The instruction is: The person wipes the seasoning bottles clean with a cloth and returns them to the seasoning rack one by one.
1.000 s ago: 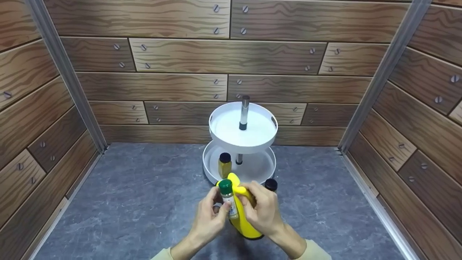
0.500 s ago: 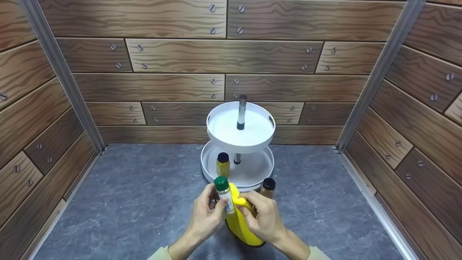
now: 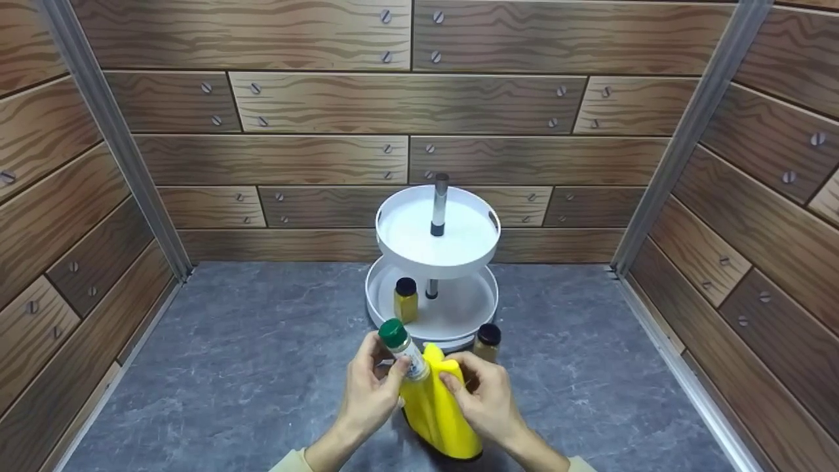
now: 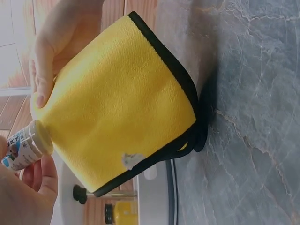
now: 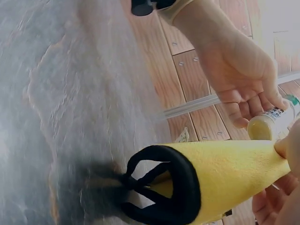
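My left hand (image 3: 370,390) grips a small clear spice jar (image 3: 408,357) with a green cap and a printed label. The jar leans left, its base against or very near a yellow cloth (image 3: 432,419) with black edging. My right hand (image 3: 488,400) pinches the gathered top of that cloth between thumb and fingers. Below the grip the cloth (image 4: 122,98) hangs in folds, its lower edge close to the grey table; a small pale patch shows near one edge. In the right wrist view the jar (image 5: 269,126) is partly covered by the right hand.
Beyond the hands stands a white two-tier round tray (image 3: 393,252) with a central post. A dark-capped bottle (image 3: 406,305) of yellow contents is on its lower tier. Another black-capped bottle (image 3: 487,342) stands right of the tray, partly behind my right hand. Wood-patterned walls (image 3: 328,105) enclose the table.
The jar has tipped further to the left, its cap moving left in my left hand. The cloth has come lower and turned, showing more of its folds, still pinched by my right hand.
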A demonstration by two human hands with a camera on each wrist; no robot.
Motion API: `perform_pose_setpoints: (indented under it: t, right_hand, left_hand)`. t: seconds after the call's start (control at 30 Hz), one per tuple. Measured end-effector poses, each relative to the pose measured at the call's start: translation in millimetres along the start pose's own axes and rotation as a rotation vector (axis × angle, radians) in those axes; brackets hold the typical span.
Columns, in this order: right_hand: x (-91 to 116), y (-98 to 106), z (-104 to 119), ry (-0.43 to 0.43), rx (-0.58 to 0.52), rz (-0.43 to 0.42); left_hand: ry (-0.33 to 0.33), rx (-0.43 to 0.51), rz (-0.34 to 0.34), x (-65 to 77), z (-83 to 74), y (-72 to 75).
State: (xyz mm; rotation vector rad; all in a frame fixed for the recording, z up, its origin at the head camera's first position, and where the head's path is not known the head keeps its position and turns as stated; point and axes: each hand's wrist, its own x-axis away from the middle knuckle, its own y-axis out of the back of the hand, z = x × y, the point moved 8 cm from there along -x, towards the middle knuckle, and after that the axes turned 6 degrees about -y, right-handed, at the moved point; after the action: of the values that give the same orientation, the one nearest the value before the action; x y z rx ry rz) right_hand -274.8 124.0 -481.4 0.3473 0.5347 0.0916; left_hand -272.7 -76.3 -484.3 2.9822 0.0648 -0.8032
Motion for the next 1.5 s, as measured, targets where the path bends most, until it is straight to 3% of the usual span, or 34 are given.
perform_pose_setpoints:
  t: [0.13,0.23,0.47,0.67,0.87,1.07,1.3,1.5]
  right_hand:
    - [-2.0,-2.9,-14.1,-0.222,-0.157,0.052]
    - [-2.4,-6.6,-21.0,-0.332,-0.237,0.093]
    - [-2.8,-14.1,-31.3,-0.482,-0.367,0.150]
    - [2.2,-22.5,-38.1,-0.609,-0.528,0.202]
    - [8.0,-27.8,-35.3,-0.632,-0.575,0.243]
    - [8.1,-28.2,-29.0,-0.604,-0.554,0.235]
    - [3.6,-26.9,-36.3,-0.638,-0.538,0.161]
    - [3.1,-27.2,-38.0,-0.658,-0.559,0.185]
  left_hand:
    - [0.042,0.014,-0.024,1.1,3.8,-0.6]
    - [0.068,0.034,-0.047,1.6,6.4,-1.7]
    - [0.099,0.103,-0.105,3.2,12.4,-5.2]
    - [0.099,0.081,-0.127,5.4,16.0,-7.7]
    - [0.117,0.049,-0.181,4.6,21.9,-2.4]
    - [0.104,0.090,-0.215,5.2,19.9,0.4]
    - [0.047,0.119,-0.160,9.1,8.8,-8.6]
    - [0.028,0.063,-0.126,9.6,6.0,-11.0]
